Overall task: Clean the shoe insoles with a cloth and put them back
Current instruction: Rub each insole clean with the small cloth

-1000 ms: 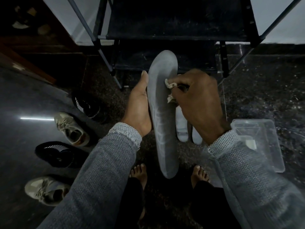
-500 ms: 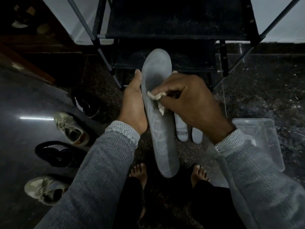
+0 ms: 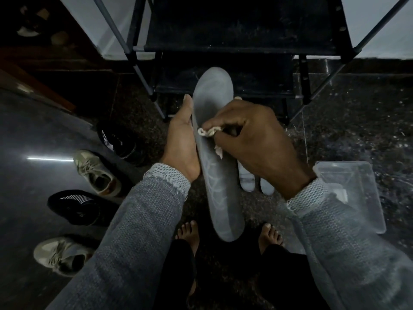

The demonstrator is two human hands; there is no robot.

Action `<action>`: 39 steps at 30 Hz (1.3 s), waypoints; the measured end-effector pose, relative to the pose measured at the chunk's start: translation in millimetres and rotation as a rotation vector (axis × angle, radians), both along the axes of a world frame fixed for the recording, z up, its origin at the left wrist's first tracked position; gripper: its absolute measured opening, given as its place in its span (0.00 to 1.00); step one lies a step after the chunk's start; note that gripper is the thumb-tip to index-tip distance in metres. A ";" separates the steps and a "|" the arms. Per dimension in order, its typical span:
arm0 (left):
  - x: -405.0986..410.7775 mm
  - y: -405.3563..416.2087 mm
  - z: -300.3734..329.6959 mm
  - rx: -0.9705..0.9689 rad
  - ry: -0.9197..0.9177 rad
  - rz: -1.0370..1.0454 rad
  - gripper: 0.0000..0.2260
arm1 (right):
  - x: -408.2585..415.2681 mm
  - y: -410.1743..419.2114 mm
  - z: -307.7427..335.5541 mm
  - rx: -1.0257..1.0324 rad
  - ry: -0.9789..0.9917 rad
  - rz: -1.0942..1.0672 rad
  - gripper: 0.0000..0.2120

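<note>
A long grey insole stands upright in the middle of the head view, toe end up. My left hand grips its left edge from behind. My right hand is closed on a small crumpled pale cloth and presses it against the insole's upper left part. Two more pale insoles lie on the floor behind, mostly hidden by my right hand.
Two beige sneakers and two black striped shoes lie on the dark floor at left. A clear plastic box sits at right. A black shoe rack stands straight ahead. My bare feet are below.
My right hand has slid the cloth from the insole's right edge across to its left side. The insole has tilted slightly.
</note>
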State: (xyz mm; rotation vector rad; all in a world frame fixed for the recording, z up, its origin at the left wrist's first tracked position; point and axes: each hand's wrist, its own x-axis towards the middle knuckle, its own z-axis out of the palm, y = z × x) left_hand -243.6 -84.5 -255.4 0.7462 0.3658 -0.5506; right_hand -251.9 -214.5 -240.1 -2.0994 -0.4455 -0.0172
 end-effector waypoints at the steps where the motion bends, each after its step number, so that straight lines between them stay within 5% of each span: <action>1: 0.1 0.1 0.8 0.003 -0.001 -0.008 0.33 | 0.3 1.0 -1.1 0.000 -0.021 -0.018 0.08; 9: 1.1 2.0 -2.2 -0.091 0.025 0.040 0.31 | 0.8 -12.4 14.9 0.021 0.342 0.389 0.08; 17: 1.2 4.0 1.1 -0.008 -0.032 0.047 0.33 | 10.7 -36.4 11.2 0.181 0.400 -0.020 0.07; 33: 4.0 6.4 -4.9 -0.083 -0.036 0.069 0.34 | 1.9 -16.9 0.7 0.225 0.521 -0.120 0.05; 39: 2.1 3.4 -5.1 -0.034 -0.071 0.086 0.33 | 3.6 -13.9 1.8 0.353 0.403 -0.300 0.05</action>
